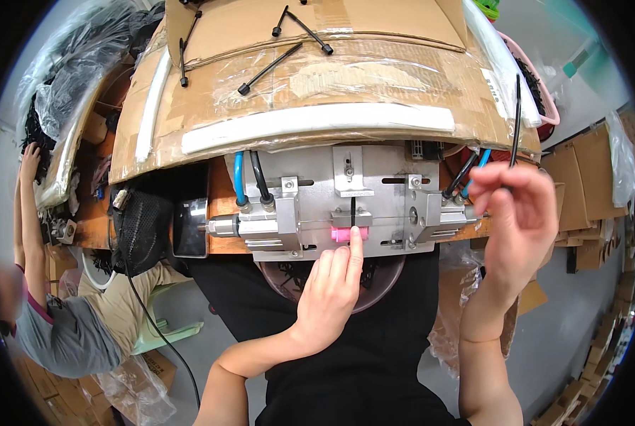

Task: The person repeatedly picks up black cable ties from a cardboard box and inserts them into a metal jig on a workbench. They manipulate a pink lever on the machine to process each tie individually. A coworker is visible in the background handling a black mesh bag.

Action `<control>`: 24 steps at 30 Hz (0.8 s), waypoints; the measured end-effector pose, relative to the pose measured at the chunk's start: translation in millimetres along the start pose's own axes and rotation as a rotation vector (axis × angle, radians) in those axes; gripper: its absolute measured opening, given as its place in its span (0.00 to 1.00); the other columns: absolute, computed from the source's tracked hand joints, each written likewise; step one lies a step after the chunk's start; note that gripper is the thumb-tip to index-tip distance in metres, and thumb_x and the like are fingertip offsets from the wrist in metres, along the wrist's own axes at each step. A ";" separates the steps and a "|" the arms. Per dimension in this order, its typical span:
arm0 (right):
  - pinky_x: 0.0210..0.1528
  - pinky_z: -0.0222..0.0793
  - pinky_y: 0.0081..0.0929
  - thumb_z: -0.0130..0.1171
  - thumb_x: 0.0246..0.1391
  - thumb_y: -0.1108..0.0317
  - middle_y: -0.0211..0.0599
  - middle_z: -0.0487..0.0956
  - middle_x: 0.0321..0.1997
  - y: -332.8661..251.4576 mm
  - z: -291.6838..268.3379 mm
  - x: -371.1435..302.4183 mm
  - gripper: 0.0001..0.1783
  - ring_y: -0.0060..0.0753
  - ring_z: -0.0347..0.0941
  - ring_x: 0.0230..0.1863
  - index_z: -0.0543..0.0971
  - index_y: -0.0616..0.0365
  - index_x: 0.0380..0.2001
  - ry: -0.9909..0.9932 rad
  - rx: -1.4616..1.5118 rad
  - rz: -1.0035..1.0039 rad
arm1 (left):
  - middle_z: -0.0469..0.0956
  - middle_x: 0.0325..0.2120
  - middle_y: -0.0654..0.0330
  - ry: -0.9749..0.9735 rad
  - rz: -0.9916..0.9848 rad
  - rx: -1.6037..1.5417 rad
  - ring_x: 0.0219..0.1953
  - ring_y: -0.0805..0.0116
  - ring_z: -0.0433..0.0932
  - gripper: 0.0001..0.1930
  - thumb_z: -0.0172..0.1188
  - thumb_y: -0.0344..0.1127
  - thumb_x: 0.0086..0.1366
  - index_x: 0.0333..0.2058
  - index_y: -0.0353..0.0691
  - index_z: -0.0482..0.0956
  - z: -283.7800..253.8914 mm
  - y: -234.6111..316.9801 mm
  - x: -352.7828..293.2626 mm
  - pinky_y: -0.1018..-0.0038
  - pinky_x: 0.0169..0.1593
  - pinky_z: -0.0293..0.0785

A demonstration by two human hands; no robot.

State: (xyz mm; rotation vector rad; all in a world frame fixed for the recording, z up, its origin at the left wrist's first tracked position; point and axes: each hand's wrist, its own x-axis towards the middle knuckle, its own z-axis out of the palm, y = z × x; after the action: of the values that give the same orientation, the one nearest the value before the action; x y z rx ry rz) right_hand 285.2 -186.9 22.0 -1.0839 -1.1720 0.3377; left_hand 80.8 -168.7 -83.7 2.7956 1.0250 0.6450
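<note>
My left hand [328,298] reaches up from below with its index finger stretched out and the other fingers loosely bent. That fingertip presses at the lower end of a short upright black rod [353,206], beside a pink block [341,234] on a metal fixture plate [317,160]. Raised at the right, my right hand [519,227] has its fingers closed on a thin black rod [517,117], which points upward. Metal clamp cylinders, one at the left [278,224] and one at the right [431,216], flank the middle of the plate.
Behind the fixture stands a cardboard-covered surface [260,106] with several knob-ended black rods [269,69]. Blue and black hoses [239,177] run into the cylinders. A round bowl [385,284] sits below the plate. At the left, another person [69,326] reaches toward black parts.
</note>
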 end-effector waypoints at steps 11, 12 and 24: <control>0.30 0.69 0.31 0.67 0.43 0.84 0.41 0.75 0.27 50.3 43.5 -123.1 0.37 0.36 0.71 0.24 0.68 0.70 0.60 -0.380 -0.487 -0.046 | 0.76 0.44 0.55 0.329 -0.072 -0.026 0.47 0.56 0.74 0.12 0.57 0.24 0.61 0.44 0.38 0.79 -79.4 -118.6 123.4 0.68 0.52 0.69; 0.30 0.69 0.31 0.67 0.44 0.83 0.39 0.74 0.25 52.4 50.2 -124.6 0.37 0.35 0.70 0.24 0.68 0.69 0.61 -0.417 -0.468 -0.047 | 0.76 0.43 0.56 0.361 -0.008 -0.009 0.46 0.59 0.74 0.10 0.55 0.25 0.63 0.43 0.37 0.80 -84.4 -145.6 132.7 0.70 0.50 0.69; 0.32 0.70 0.32 0.71 0.43 0.66 0.38 0.72 0.28 31.1 46.7 -55.2 0.39 0.37 0.70 0.29 0.70 0.64 0.59 -0.516 -0.639 -0.175 | 0.77 0.35 0.56 0.187 -0.156 -0.235 0.33 0.61 0.75 0.15 0.62 0.24 0.56 0.44 0.38 0.80 -98.3 -115.9 102.5 0.70 0.39 0.72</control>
State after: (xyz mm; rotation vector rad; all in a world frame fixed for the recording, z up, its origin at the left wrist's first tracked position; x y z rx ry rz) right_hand 231.7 -187.5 -35.7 -1.4761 -1.9033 0.0989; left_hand 40.7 -19.8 15.2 2.4632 1.1053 0.9522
